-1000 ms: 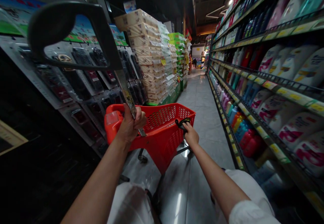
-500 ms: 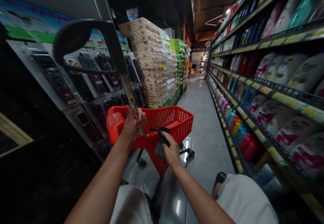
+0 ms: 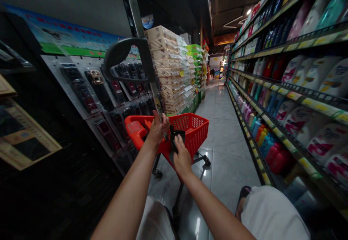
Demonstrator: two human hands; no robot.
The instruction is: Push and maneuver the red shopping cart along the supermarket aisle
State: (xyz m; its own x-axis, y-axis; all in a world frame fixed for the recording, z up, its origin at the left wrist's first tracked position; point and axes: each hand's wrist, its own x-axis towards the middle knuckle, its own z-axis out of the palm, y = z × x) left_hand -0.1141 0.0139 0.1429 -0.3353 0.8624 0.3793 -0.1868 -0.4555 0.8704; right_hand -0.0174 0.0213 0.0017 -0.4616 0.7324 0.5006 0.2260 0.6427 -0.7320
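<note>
A red plastic shopping cart (image 3: 193,133) stands on the aisle floor in front of me. Its metal pole rises to a dark looped handle (image 3: 127,57). My left hand (image 3: 157,131) is closed around the pole just above the basket rim. My right hand (image 3: 181,156) is at the near rim of the basket, fingers closed on a dark cloth-like item (image 3: 175,138) that hangs over the edge.
Shelves of detergent and shampoo bottles (image 3: 288,99) line the right side. On the left hang packaged small goods (image 3: 106,88) on a panel, then stacked tissue packs (image 3: 171,70). The tiled aisle floor (image 3: 225,131) runs ahead between them. My knees show at the bottom.
My right hand has slid from the right side of the basket rim toward the pole, carrying the dark item. The cart and its handle sit more central as the view turned left.
</note>
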